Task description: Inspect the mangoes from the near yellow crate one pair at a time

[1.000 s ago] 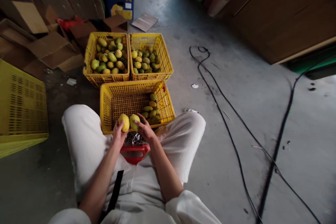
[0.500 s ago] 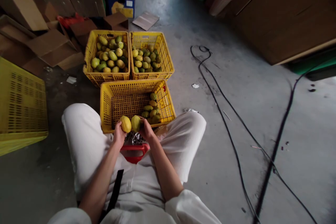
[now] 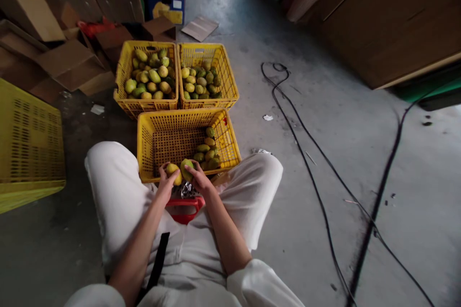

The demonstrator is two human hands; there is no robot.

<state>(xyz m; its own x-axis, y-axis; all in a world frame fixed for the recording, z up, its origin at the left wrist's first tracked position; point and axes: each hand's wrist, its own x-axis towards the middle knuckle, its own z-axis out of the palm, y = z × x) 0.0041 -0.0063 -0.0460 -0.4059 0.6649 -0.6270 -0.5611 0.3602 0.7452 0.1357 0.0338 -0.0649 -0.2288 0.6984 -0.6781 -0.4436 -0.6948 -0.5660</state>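
My left hand (image 3: 166, 183) is wrapped round a yellow oval fruit (image 3: 174, 173), with the thumb lying across it. Beside it, my right hand (image 3: 200, 178) grips a yellow-green fruit (image 3: 187, 169), its thumb on the near side. Both fruits are held close together over the near rim of a yellow plastic crate (image 3: 169, 115). Inside that crate, several green and yellow fruits (image 3: 205, 148) lie along the right side, and the left part shows its bare grid floor. I cannot make out the exact kind of fruit.
Behind stand two yellow crates, the left one (image 3: 120, 74) fuller of fruit than the right one (image 3: 228, 79). Another yellow crate (image 3: 32, 139) is at far left, near cardboard boxes (image 3: 72, 64). Black cables (image 3: 317, 172) cross the floor at right. Something red (image 3: 183, 211) sits between my legs.
Both fruits have been turned in my hands: the right one shows a greener side, the left one is tilted. My thumbs have come over the fruits. The crates have not moved.
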